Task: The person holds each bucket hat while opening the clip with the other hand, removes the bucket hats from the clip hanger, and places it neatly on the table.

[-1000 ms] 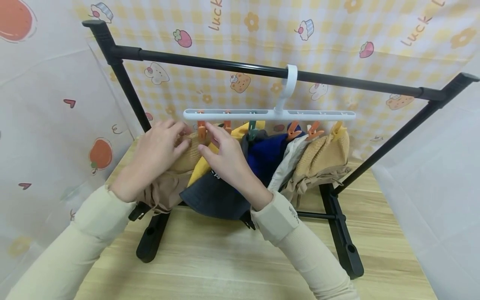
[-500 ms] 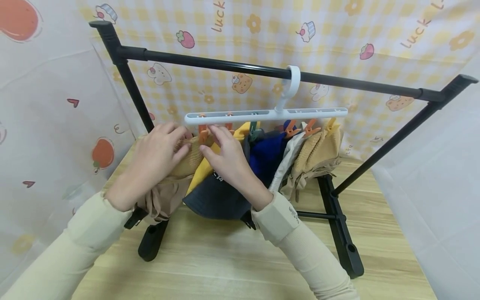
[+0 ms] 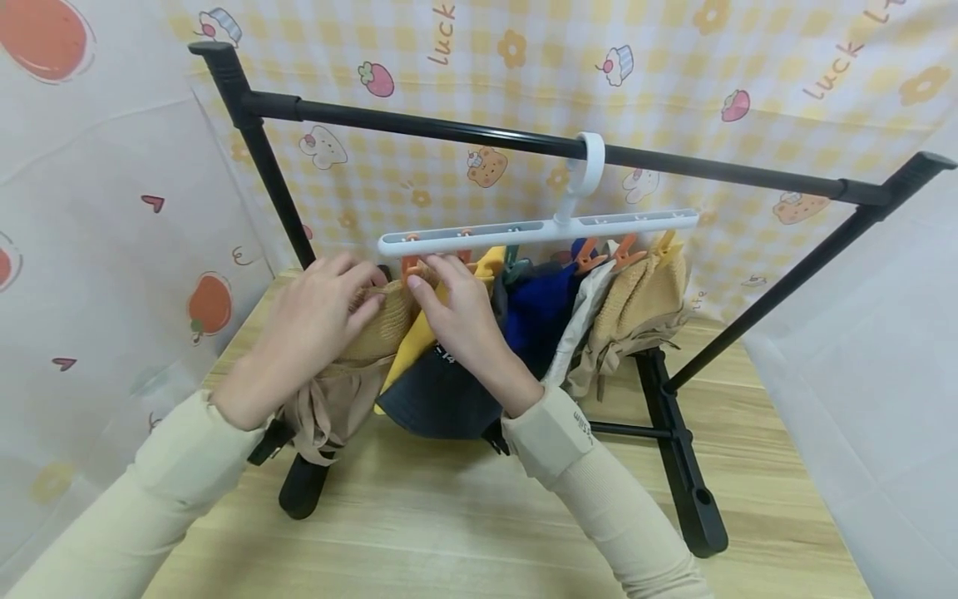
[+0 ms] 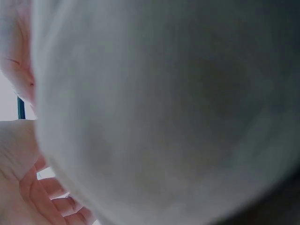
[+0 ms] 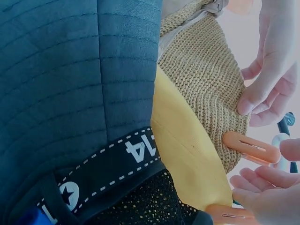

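In the head view, a white clip hanger (image 3: 479,237) holds several hats by coloured clips. My left hand (image 3: 314,312) pinches the tan knit hat (image 5: 201,65) at the left end, thumb on its near face. My right hand (image 3: 460,308) is beside it; the right wrist view has its thumb apart from its fingers, right at the end of the orange clip (image 5: 251,147) that bites the knit hat. Beside that hat hang a yellow hat (image 5: 183,136) and a dark bucket hat (image 5: 79,70) with a lettered band. A blurred pale surface (image 4: 140,103) blocks most of the left wrist view.
The hanger hooks over the black bar (image 3: 449,133) of a rack whose feet (image 3: 684,474) stand on a wood-grain table (image 3: 449,532). Farther right hang a blue hat (image 3: 546,304), a white one (image 3: 584,316) and another tan knit hat (image 3: 636,308). A patterned cloth (image 3: 419,50) hangs behind.
The hanger's left end has dipped and its right end has risen. The left knit hat has sunk slightly, still in my left hand. My right fingertips have moved down with the orange clip.
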`<action>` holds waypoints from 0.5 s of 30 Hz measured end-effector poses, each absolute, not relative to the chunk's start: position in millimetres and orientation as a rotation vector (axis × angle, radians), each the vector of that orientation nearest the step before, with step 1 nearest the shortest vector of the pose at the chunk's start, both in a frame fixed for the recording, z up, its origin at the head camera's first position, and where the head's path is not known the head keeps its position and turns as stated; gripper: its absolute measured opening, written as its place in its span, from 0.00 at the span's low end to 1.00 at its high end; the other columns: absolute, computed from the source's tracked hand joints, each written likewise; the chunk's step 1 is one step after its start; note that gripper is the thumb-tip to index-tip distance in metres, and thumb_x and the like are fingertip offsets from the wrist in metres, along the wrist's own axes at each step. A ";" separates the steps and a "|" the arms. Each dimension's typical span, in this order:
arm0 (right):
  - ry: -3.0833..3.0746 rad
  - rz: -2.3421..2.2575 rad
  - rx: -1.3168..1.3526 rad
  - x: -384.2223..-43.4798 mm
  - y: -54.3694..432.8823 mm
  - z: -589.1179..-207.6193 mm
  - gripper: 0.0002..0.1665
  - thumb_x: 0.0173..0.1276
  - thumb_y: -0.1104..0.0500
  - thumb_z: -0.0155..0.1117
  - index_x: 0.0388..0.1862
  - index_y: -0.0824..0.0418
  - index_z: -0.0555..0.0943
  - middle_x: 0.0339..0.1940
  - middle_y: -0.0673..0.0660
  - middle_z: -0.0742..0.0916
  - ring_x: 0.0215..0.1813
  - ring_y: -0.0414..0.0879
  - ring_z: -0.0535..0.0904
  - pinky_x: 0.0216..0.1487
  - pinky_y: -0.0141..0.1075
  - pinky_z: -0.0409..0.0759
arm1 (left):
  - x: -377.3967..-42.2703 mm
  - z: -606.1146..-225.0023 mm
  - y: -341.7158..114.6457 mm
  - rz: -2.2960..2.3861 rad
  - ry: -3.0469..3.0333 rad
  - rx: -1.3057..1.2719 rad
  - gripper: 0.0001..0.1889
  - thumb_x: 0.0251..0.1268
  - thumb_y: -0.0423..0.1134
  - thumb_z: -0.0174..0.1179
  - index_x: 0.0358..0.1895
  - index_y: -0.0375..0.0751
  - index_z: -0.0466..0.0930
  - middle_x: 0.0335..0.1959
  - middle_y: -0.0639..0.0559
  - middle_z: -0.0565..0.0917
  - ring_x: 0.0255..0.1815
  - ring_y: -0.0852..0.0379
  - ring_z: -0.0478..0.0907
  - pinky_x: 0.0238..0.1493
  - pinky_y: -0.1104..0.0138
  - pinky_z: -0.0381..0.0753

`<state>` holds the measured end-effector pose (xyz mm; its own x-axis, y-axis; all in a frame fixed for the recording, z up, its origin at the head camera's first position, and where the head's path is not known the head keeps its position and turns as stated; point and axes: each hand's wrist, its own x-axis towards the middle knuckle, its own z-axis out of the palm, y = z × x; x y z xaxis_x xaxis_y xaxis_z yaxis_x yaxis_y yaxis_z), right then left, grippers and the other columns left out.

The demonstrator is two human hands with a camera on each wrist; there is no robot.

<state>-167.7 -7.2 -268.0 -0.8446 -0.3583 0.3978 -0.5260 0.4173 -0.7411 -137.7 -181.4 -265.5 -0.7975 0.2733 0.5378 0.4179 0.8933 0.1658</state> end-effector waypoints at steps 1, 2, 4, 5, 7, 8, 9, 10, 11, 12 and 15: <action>-2.482 1.407 0.785 -168.1 -7.2 -268.7 0.22 0.71 0.57 0.53 0.62 0.62 0.73 0.62 0.57 0.76 0.65 0.47 0.69 0.66 0.42 0.66 | -137.6 -266.0 -181.3 -0.379 -2.544 -0.499 0.06 0.59 0.36 0.62 0.39 0.40 0.79 0.37 0.45 0.80 0.35 0.47 0.75 0.31 0.56 0.75; -2.473 1.416 0.787 -168.5 -7.4 -269.6 0.21 0.71 0.57 0.53 0.61 0.62 0.73 0.62 0.57 0.76 0.65 0.47 0.69 0.66 0.42 0.66 | -137.5 -266.6 -181.2 -0.378 -2.548 -0.498 0.07 0.59 0.36 0.62 0.39 0.41 0.79 0.37 0.45 0.80 0.35 0.47 0.75 0.31 0.56 0.75; -2.458 1.434 0.791 -169.4 -7.7 -271.2 0.21 0.72 0.58 0.52 0.61 0.63 0.73 0.62 0.57 0.76 0.65 0.47 0.69 0.66 0.42 0.66 | -137.3 -267.7 -180.7 -0.375 -2.550 -0.499 0.07 0.59 0.37 0.62 0.39 0.41 0.80 0.37 0.45 0.80 0.36 0.46 0.75 0.30 0.56 0.76; -2.453 1.443 0.792 -169.5 -7.9 -271.4 0.21 0.72 0.58 0.52 0.61 0.63 0.73 0.62 0.58 0.76 0.65 0.47 0.69 0.66 0.42 0.66 | -137.1 -268.2 -180.5 -0.372 -2.550 -0.500 0.07 0.59 0.37 0.62 0.40 0.41 0.79 0.38 0.45 0.80 0.36 0.46 0.75 0.30 0.56 0.76; -2.451 1.457 0.796 -170.1 -8.3 -272.4 0.20 0.72 0.60 0.51 0.61 0.63 0.73 0.62 0.58 0.76 0.65 0.47 0.69 0.66 0.42 0.66 | -136.5 -269.4 -180.0 -0.369 -2.545 -0.503 0.07 0.59 0.37 0.62 0.39 0.40 0.79 0.38 0.44 0.80 0.35 0.46 0.75 0.30 0.56 0.76; -2.451 1.465 0.797 -170.5 -8.5 -272.8 0.20 0.72 0.61 0.51 0.60 0.63 0.73 0.63 0.58 0.76 0.65 0.47 0.69 0.66 0.42 0.67 | -136.1 -270.1 -179.9 -0.367 -2.541 -0.506 0.07 0.59 0.36 0.62 0.39 0.40 0.79 0.38 0.44 0.80 0.35 0.46 0.75 0.29 0.56 0.76; -2.453 1.470 0.796 -170.9 -8.8 -273.2 0.20 0.72 0.61 0.51 0.60 0.63 0.73 0.63 0.58 0.76 0.65 0.48 0.70 0.65 0.41 0.67 | -135.6 -270.8 -179.8 -0.366 -2.536 -0.507 0.07 0.59 0.36 0.62 0.39 0.40 0.79 0.38 0.44 0.80 0.35 0.46 0.75 0.29 0.56 0.76; -2.455 1.475 0.792 -171.4 -8.9 -273.8 0.19 0.71 0.62 0.51 0.60 0.63 0.74 0.63 0.58 0.76 0.64 0.48 0.70 0.65 0.41 0.68 | -135.3 -271.5 -179.6 -0.366 -2.532 -0.509 0.06 0.59 0.36 0.62 0.39 0.40 0.79 0.38 0.44 0.81 0.34 0.46 0.75 0.28 0.56 0.76; -2.457 1.489 0.789 -171.7 -9.1 -274.1 0.19 0.71 0.62 0.51 0.60 0.64 0.74 0.62 0.58 0.76 0.64 0.48 0.70 0.65 0.41 0.68 | -135.1 -272.1 -179.5 -0.366 -2.527 -0.511 0.06 0.59 0.36 0.62 0.38 0.40 0.79 0.38 0.44 0.81 0.34 0.46 0.75 0.27 0.56 0.76; -2.457 1.510 0.788 -172.3 -9.4 -274.7 0.19 0.71 0.63 0.51 0.59 0.64 0.74 0.62 0.58 0.76 0.64 0.48 0.70 0.64 0.40 0.69 | -134.8 -272.8 -179.4 -0.368 -2.522 -0.514 0.06 0.59 0.36 0.63 0.38 0.40 0.79 0.37 0.44 0.81 0.34 0.46 0.75 0.27 0.56 0.76; -2.441 1.615 0.775 -174.2 -9.9 -276.9 0.19 0.71 0.62 0.52 0.59 0.65 0.74 0.61 0.58 0.77 0.62 0.48 0.72 0.62 0.38 0.71 | -134.4 -274.3 -179.5 -0.380 -2.509 -0.520 0.06 0.58 0.36 0.63 0.38 0.40 0.79 0.36 0.45 0.80 0.33 0.47 0.74 0.26 0.56 0.75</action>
<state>-174.2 -9.9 -276.9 -0.8630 -0.3506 0.3639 -0.4720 0.3022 -0.8282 -134.4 -179.5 -274.3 -0.7771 0.2833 0.5621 0.4369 0.8856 0.1576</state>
